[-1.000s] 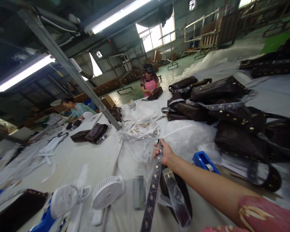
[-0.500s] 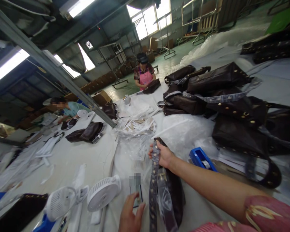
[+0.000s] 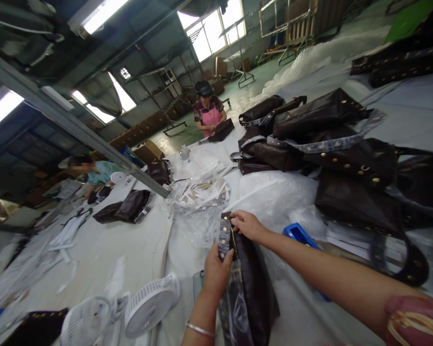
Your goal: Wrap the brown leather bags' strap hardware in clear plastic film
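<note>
My left hand (image 3: 215,269) is closed round a dark studded strap (image 3: 224,234) wrapped in clear plastic, gripping it just below its top end. My right hand (image 3: 248,224) pinches the same strap's top edge from the right. The strap belongs to a dark brown bag (image 3: 254,288) lying on the white table (image 3: 130,240) right in front of me, under both hands.
A heap of dark brown studded bags (image 3: 332,144) fills the right side. A blue tape dispenser (image 3: 299,234) sits beside my right arm. Two small white fans (image 3: 149,302) lie at the lower left. Clear plastic bags (image 3: 202,192) lie ahead. Two other people work at the table's far side.
My left hand came up from the phone on the table and took hold of the strap. My right hand shifted its hold to the strap's top end.
</note>
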Tool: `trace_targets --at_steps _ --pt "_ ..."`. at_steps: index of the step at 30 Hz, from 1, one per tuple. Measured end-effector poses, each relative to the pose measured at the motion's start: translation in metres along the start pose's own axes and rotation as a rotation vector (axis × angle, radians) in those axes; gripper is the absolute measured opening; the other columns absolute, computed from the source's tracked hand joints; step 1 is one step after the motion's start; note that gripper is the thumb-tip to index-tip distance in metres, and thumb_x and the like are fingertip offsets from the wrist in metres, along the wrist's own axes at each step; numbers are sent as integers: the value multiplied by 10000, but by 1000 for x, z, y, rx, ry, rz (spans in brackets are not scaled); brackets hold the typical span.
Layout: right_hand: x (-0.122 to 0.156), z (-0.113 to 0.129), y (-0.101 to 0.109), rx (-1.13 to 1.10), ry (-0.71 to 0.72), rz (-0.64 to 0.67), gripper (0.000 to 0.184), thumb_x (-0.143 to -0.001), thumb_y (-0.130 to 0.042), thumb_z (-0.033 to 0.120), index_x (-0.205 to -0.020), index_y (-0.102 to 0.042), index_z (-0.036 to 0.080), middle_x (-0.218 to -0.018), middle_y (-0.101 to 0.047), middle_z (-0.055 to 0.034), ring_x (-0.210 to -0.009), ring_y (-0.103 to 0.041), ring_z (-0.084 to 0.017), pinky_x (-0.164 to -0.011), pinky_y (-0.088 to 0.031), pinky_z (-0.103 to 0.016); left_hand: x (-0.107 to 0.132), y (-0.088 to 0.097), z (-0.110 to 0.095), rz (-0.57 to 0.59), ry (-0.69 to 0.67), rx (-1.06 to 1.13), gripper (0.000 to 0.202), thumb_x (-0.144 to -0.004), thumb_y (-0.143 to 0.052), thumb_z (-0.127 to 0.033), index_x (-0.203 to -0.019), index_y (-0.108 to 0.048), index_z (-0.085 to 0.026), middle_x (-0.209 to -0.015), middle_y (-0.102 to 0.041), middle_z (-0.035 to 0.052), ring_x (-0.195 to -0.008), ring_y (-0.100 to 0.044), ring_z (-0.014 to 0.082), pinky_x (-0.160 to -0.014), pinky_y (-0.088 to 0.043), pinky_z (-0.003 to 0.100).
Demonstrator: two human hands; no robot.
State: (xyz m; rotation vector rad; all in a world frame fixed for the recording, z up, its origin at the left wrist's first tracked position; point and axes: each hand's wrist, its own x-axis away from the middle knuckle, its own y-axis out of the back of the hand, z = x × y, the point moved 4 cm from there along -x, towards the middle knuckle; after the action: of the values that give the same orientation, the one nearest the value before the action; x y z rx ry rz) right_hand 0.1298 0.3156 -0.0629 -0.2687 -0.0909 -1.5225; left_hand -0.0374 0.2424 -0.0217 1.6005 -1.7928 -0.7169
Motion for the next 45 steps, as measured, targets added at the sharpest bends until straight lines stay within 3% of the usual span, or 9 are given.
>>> trace_targets --at_steps 7,11,14,21,25,32,37,41,45 --pt "-21 -4 -20 -118 -185 -120 94 -793 -607 216 -857 -545 186 -679 -632 18 -543 -636 -143 -436 -467 -216 -11 2 1 42 20 -250 208 -843 -580 -365 -944 -611 -186 -876 -711 87 -846 -669 246 -741 -476 320" --pt "-28 -2 -26 -95 -173 -172 127 -741 -625 190 -831 -535 191 -584 -603 43 -500 -594 -131 -430 -430 -203 -29 6 -14 -40 13 -257 432 -838 -600 -407 -1197 -547 -173 -1139 -684 133 -1067 -645 267 -874 -478 334" --pt "-31 -2 -30 -62 -115 -180 128 -695 -652 180 -778 -554 190 -527 -573 61 -493 -567 -123 -462 -417 -205 -47 8 -26 -129 55 -358 599 -836 -610 -412 -1332 -446 -120 -1279 -612 199 -1189 -591 293 -935 -456 347" --pt "-36 -8 -27 124 120 -135 48 -699 -626 230 -716 -616 186 -621 -642 16 -615 -608 -158 -593 -457 -253 -67 1 -32 -104 74 -497 272 -922 -498 -376 -1025 -601 -146 -953 -713 139 -892 -690 266 -712 -469 324" --pt "-31 -2 -24 212 207 -13 120 -757 -568 203 -803 -677 191 -760 -709 -17 -727 -650 -184 -710 -491 -287 -68 -1 -28 -83 55 -560 273 -936 -478 -360 -983 -632 -140 -921 -724 145 -851 -692 255 -703 -457 317" --pt "-19 17 -25 518 387 38 152 -790 -581 168 -865 -711 197 -834 -717 -45 -779 -638 -197 -755 -466 -297 -66 -3 -21 -99 56 -464 240 -932 -475 -341 -974 -635 -167 -913 -728 119 -852 -690 252 -699 -455 320" --pt "-14 24 -28 627 431 80 161 -801 -572 160 -879 -710 191 -882 -713 -59 -848 -639 -206 -807 -453 -301 -59 -2 -21 -136 57 -449 258 -928 -487 -337 -1064 -598 -148 -957 -713 126 -884 -685 262 -731 -473 333" --pt "-11 20 -30 674 396 121 164 -836 -539 219 -831 -703 208 -864 -713 -48 -842 -643 -210 -795 -449 -304 -49 -3 -23 -117 72 -459 280 -933 -466 -332 -1089 -601 -142 -984 -710 135 -894 -684 286 -741 -488 357" --pt "-13 11 -35 826 470 146 233 -879 -467 253 -822 -691 228 -882 -704 -66 -864 -643 -233 -791 -441 -327 -45 -5 -18 -136 82 -469 292 -929 -439 -333 -1058 -630 -155 -960 -717 136 -902 -684 305 -752 -505 382"
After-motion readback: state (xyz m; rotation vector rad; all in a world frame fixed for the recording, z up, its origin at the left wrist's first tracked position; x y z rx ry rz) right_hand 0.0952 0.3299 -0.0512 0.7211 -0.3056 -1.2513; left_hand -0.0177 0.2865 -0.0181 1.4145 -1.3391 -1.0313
